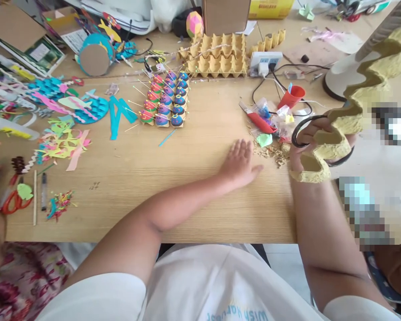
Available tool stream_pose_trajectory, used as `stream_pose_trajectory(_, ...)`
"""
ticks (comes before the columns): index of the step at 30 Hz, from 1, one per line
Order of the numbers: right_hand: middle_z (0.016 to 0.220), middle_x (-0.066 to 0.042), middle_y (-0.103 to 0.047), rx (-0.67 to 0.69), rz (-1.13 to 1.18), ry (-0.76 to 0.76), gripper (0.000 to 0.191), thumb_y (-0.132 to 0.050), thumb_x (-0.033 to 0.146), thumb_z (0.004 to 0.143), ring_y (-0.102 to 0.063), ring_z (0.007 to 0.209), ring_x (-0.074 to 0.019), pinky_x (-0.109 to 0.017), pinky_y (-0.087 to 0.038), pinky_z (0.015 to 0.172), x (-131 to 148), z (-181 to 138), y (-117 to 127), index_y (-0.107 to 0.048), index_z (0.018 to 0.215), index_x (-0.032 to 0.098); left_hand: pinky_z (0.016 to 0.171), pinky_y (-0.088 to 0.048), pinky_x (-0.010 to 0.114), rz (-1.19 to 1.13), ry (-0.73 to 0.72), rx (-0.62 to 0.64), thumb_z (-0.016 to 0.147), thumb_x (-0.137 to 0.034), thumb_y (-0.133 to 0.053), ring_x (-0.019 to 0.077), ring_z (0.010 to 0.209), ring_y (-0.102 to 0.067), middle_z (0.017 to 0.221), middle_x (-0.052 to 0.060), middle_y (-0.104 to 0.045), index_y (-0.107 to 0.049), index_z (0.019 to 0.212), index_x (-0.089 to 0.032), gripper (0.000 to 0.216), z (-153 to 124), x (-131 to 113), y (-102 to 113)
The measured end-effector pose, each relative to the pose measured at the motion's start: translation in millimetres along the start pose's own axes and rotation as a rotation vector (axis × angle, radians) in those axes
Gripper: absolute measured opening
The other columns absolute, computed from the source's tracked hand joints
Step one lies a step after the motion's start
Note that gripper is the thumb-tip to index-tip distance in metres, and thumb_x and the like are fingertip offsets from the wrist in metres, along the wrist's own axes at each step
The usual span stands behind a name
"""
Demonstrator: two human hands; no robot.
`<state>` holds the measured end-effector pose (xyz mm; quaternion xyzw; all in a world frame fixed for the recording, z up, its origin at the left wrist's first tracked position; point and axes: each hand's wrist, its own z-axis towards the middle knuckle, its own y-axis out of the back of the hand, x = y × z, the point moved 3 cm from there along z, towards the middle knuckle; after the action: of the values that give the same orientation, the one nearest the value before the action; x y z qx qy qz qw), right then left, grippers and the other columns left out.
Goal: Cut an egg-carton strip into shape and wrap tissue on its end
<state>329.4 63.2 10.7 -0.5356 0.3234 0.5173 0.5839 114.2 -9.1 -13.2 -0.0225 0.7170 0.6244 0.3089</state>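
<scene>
Egg-carton strip + black loops gripped in R hand; L hand flat on table, left of shavings.

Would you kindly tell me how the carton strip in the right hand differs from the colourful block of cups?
The carton strip is plain yellowish, while the block of cups is red, purple and blue. The carton strip is raised in the right hand; the block of cups sits on the table. The carton strip is narrow, the block of cups three columns wide. Both repeat cup-like shapes.
</scene>
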Motion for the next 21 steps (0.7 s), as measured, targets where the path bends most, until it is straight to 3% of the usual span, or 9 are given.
stream_pose_trajectory(3, 0.1, 0.004, -0.084, -0.324, 0.05, 0.217, 0.032, -0.088, 0.022, 0.068, -0.064, 0.063, -0.0119, -0.024, -0.062, 0.054, -4, -17, 6, -0.078, 0.086, 0.046, 0.144, -0.011, 0.057, -0.003, -0.054, -0.001, 0.11, -0.054, -0.038, 0.0407, 0.176, -0.013, 0.183, 0.033, -0.019, -0.017, 0.173, 0.005, 0.089, 13, -47, -22)
stream_pose_trajectory(4, 0.105, 0.005, -0.084, -0.32, 0.059, 0.22, 0.03, -0.089, 0.025, 0.068, -0.068, 0.072, -0.0141, -0.028, -0.068, 0.07, -6, -17, 3, -0.077, 0.086, 0.046, 0.144, -0.012, 0.058, -0.012, -0.065, -0.006, 0.111, -0.05, -0.035, 0.0399, 0.176, -0.013, 0.183, 0.033, -0.019, -0.015, 0.173, 0.004, 0.085, 18, -57, -26)
stream_pose_trajectory(6, 0.091, 0.007, -0.081, -0.274, -0.067, 0.214, 0.025, -0.087, 0.035, 0.07, -0.062, 0.065, -0.0145, -0.033, -0.069, 0.077, -5, -7, -4, -0.075, 0.089, 0.046, 0.144, -0.013, 0.056, -0.034, -0.058, -0.023, 0.112, -0.048, -0.03, 0.0372, 0.177, -0.009, 0.185, 0.032, -0.015, -0.01, 0.174, 0.003, 0.083, 28, -65, -27)
stream_pose_trajectory(7, 0.073, 0.008, -0.075, -0.172, -0.172, 0.225, 0.024, -0.088, 0.038, 0.068, -0.054, 0.054, -0.0141, -0.036, -0.067, 0.066, -2, 3, -10, -0.074, 0.086, 0.045, 0.144, -0.014, 0.056, -0.043, -0.058, -0.026, 0.112, -0.05, -0.029, 0.0357, 0.177, -0.005, 0.186, 0.031, -0.012, -0.006, 0.174, 0.002, 0.084, 31, -62, -24)
stream_pose_trajectory(10, 0.047, 0.009, -0.052, -0.086, -0.479, 0.181, 0.021, -0.088, 0.039, 0.074, -0.028, 0.042, -0.0139, -0.045, -0.054, 0.055, 10, 34, -23, -0.069, 0.081, 0.043, 0.144, -0.013, 0.056, -0.059, -0.127, -0.015, 0.111, -0.062, -0.033, 0.034, 0.177, 0.002, 0.187, 0.029, -0.005, 0.002, 0.176, -0.005, 0.093, 24, -32, -5)
stream_pose_trajectory(12, 0.037, 0.009, -0.026, -0.152, -0.52, 0.168, 0.03, -0.082, 0.051, 0.082, -0.014, 0.04, -0.0135, -0.044, -0.043, 0.048, 19, 43, -28, -0.058, 0.068, 0.038, 0.144, -0.01, 0.058, -0.023, -0.194, 0.043, 0.104, -0.075, -0.046, 0.0386, 0.177, 0.004, 0.187, 0.028, 0.0, 0.001, 0.177, -0.01, 0.108, 6, -5, 8)
stream_pose_trajectory(13, 0.038, 0.008, -0.026, -0.182, -0.517, 0.146, 0.035, -0.081, 0.055, 0.082, -0.013, 0.041, -0.013, -0.041, -0.038, 0.045, 22, 43, -29, -0.056, 0.067, 0.036, 0.143, -0.008, 0.061, 0.013, -0.202, 0.069, 0.098, -0.081, -0.055, 0.0416, 0.176, 0.004, 0.187, 0.029, 0.001, -0.001, 0.177, -0.011, 0.118, -4, 8, 13)
stream_pose_trajectory(16, 0.061, 0.007, -0.06, -0.174, -0.437, 0.021, 0.032, -0.093, 0.05, 0.07, -0.027, 0.049, -0.0117, -0.034, -0.033, 0.04, 21, 35, -29, -0.064, 0.08, 0.038, 0.142, -0.003, 0.064, 0.1, -0.218, 0.141, 0.085, -0.087, -0.069, 0.0452, 0.176, 0.003, 0.186, 0.031, 0.0, -0.004, 0.178, -0.011, 0.137, -21, 29, 17)
stream_pose_trajectory(21, 0.044, 0.006, -0.044, -0.3, -0.544, -0.061, 0.045, -0.093, 0.055, 0.056, -0.029, 0.045, -0.0124, -0.039, -0.043, 0.044, 16, 34, -20, -0.055, 0.067, 0.036, 0.141, -0.004, 0.067, 0.102, -0.212, 0.046, 0.08, -0.083, -0.078, 0.0455, 0.176, 0.007, 0.187, 0.028, 0.007, 0.003, 0.179, -0.012, 0.146, 32, 4, 0)
